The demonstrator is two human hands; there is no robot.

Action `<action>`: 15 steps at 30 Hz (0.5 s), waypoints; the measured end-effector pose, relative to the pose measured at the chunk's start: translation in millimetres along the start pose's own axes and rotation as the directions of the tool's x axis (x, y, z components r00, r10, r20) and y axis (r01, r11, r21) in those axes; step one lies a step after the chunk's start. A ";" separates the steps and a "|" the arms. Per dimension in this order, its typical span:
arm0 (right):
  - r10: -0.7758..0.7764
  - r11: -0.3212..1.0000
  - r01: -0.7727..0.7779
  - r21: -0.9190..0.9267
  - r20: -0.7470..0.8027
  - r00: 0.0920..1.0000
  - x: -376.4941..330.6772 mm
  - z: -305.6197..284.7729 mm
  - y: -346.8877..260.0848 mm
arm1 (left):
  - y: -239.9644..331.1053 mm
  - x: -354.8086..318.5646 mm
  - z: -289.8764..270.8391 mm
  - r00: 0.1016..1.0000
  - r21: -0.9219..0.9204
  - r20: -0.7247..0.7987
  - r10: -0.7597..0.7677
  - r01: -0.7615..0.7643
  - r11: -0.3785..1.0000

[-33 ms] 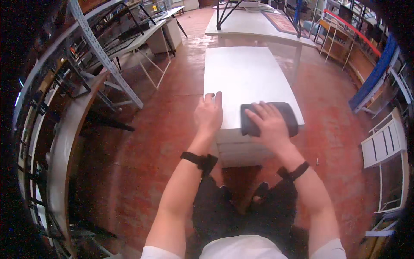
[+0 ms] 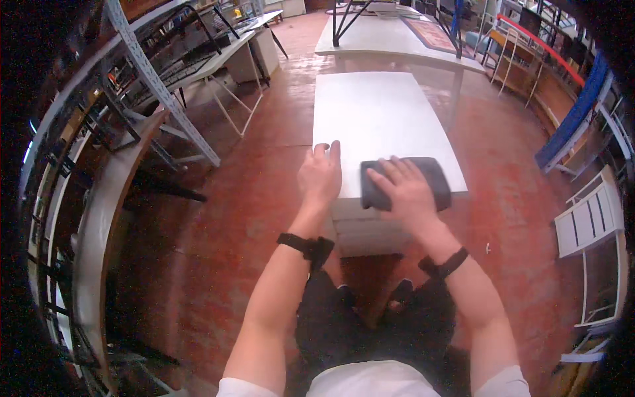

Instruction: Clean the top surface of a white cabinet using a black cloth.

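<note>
A white rectangular tabletop [image 2: 374,109] stretches away in front of me. My left hand [image 2: 320,175] is at its near left edge, fingers bent over the edge and thumb lying on top. Flat at the near right end of the top rests a dark rectangular pad [image 2: 436,177] with rounded corners; its exact kind cannot be made out. My right hand [image 2: 411,192] lies across the pad, palm down, with its fingers pressed on it, slightly blurred. Each wrist wears a black band.
Under the top stands a pale cabinet-like base [image 2: 367,241], with my feet close to it. A larger white table [image 2: 397,43] stands beyond. Metal shelving [image 2: 159,79] lines the left; a white rack [image 2: 589,221] is at the right. The floor is reddish.
My right hand and the dark pad have slid a little to the left over the tabletop. My left hand has stayed in place.
</note>
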State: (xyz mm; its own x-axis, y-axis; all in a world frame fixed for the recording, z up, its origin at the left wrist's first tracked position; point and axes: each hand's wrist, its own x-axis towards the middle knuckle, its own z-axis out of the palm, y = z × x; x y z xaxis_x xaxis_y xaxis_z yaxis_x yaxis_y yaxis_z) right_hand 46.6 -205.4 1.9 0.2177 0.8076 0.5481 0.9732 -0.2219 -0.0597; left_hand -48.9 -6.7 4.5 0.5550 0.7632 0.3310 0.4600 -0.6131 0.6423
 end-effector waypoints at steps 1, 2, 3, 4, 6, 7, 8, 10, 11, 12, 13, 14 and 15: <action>-0.002 0.999 0.002 0.034 0.013 1.000 7.7 0.8 -15.4 | 0.8 -1.6 -2.8 1.000 -0.016 -0.003 -0.009 0.009 1.000; -0.018 1.000 0.017 0.024 0.016 1.000 12.3 7.3 -25.1 | 1.8 -2.4 -4.7 1.000 -0.034 -0.005 -0.016 0.016 0.999; -0.033 0.999 0.032 0.014 0.020 0.999 15.8 14.9 -31.5 | 0.2 -1.7 -4.0 1.000 -0.029 -0.006 0.000 0.000 1.000; -0.040 0.999 0.040 0.004 0.011 0.999 19.9 20.5 -36.5 | -0.9 -0.3 -3.7 1.000 -0.026 -0.007 0.016 -0.016 1.000; -0.053 0.998 0.053 -0.018 -0.005 0.999 25.2 26.2 -41.6 | -2.1 2.1 -2.4 0.999 -0.037 -0.018 0.026 -0.026 0.999; -0.057 0.998 0.057 0.004 0.006 0.998 24.5 26.4 -41.4 | -2.5 1.2 -2.3 0.999 -0.053 -0.029 0.014 -0.015 0.998; -0.062 0.998 0.061 0.024 0.016 0.998 23.7 25.5 -40.7 | -2.3 0.5 -2.2 0.999 -0.069 -0.039 0.002 -0.005 0.998; -0.073 0.995 0.070 0.077 0.043 0.996 22.6 15.7 -38.5 | -3.6 1.0 -2.0 0.999 -0.070 -0.046 0.002 -0.006 0.998; -0.081 0.991 0.074 0.112 0.063 0.995 21.2 5.8 -36.1 | -5.1 0.8 -2.6 0.999 -0.070 -0.049 -0.001 -0.002 0.998; -0.089 0.986 0.077 0.148 0.082 0.993 19.2 -2.3 -31.9 | -6.8 1.3 -3.4 0.999 -0.061 -0.039 -0.003 0.001 0.998; -0.081 0.989 0.066 0.133 0.113 0.990 14.4 -9.7 -21.9 | -4.3 1.4 -2.3 1.000 -0.060 -0.026 -0.004 0.002 0.998; -0.078 0.991 0.060 0.122 0.141 0.987 9.9 -16.5 -10.8 | -3.3 1.2 -3.5 1.000 -0.054 -0.017 -0.006 0.005 0.999; -0.074 0.992 0.055 0.111 0.168 0.983 4.6 -22.2 1.8 | -2.3 0.8 -4.3 1.000 -0.061 -0.023 -0.008 0.007 0.998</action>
State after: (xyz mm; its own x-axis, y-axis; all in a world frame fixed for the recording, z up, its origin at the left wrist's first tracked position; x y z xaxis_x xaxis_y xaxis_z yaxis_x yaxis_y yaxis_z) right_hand 47.7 -214.3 22.7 0.1548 0.9021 0.4028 0.9859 -0.1149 -0.1216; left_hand -52.5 -3.8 6.2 0.5351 0.7727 0.3415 0.4207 -0.5943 0.6855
